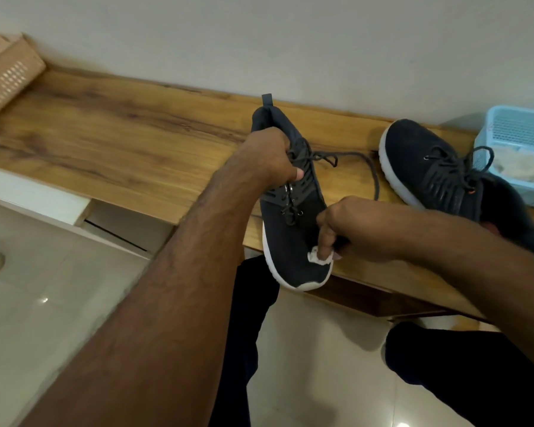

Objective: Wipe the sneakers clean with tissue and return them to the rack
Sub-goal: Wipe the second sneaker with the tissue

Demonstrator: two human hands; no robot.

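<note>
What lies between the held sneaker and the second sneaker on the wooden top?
In the head view, only the held sneaker's loose lace and bare wooden top lie before the second sneaker.

Two dark sneakers with white soles are in view: one sneaker in hand (293, 217) and a second sneaker (429, 167) on the one wooden shelf top (121, 134). One wad of tissue (409, 256) shows. Two baskets stand there, one tan woven basket (7, 75) and one blue plastic basket (518, 143). Two hands appear, the left hand (269, 158) and the right hand (352, 229).
</note>
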